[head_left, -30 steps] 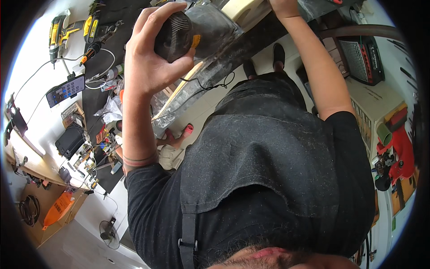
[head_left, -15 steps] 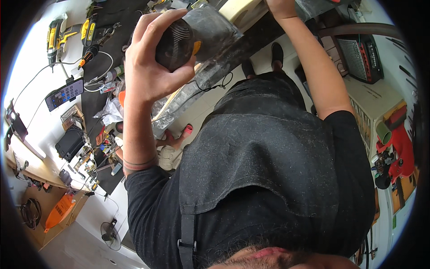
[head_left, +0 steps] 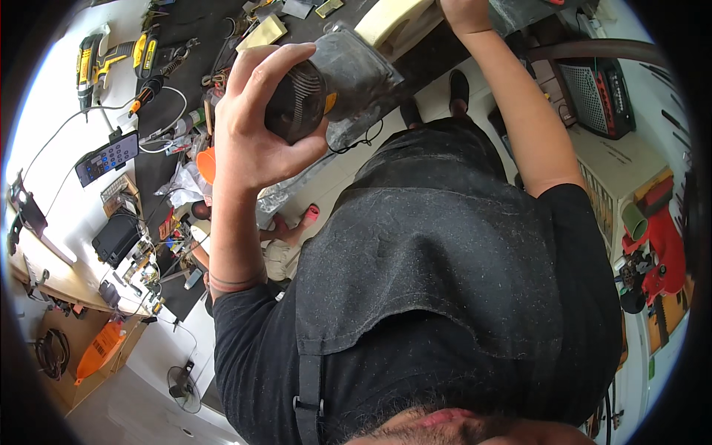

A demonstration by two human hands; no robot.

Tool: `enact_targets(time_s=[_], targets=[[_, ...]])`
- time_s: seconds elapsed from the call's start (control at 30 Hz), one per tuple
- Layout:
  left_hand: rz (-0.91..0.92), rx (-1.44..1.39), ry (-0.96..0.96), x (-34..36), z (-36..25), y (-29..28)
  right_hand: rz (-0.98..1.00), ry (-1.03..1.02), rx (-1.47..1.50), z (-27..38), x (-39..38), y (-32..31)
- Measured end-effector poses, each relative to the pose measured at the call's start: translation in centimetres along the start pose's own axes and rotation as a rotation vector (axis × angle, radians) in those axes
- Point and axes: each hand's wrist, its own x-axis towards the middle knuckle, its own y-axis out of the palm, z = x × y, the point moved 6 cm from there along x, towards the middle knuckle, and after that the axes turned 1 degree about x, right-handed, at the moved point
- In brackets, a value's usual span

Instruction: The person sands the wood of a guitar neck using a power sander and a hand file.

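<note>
Head view: dark, dusty counter (head_left: 196, 18); cream curved piece (head_left: 380, 27), smooth-faced, at its near edge. Left grip (head_left: 256, 122) curled around a black tool (head_left: 298, 104), left of that piece. Tool rounded, its casing ribbed, with a yellow patch. Right grip (head_left: 466, 13) beside the piece; fingers cut off, closure cannot be told.
</note>
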Motion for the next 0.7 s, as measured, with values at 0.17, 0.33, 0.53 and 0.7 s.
enact_targets(time_s=[0.17,0.33,0.53,0.7], targets=[[-0.031,-0.007,0.021,0.2,-0.1,0.3,0.000,-0.048,-0.037,-0.1,0.0,-0.1],[0.001,-0.035,0.018,-0.1,0.0,0.2,0.045,0.010,0.027,0.5,-0.1,-0.2],[0.019,-0.019,0.022,0.7,-0.3,0.3,0.005,-0.022,-0.008,-0.1,0.1,0.0],[-0.041,-0.034,0.011,-0.9,0.5,0.3,0.012,0.020,0.014,-0.1,0.0,-0.2]])
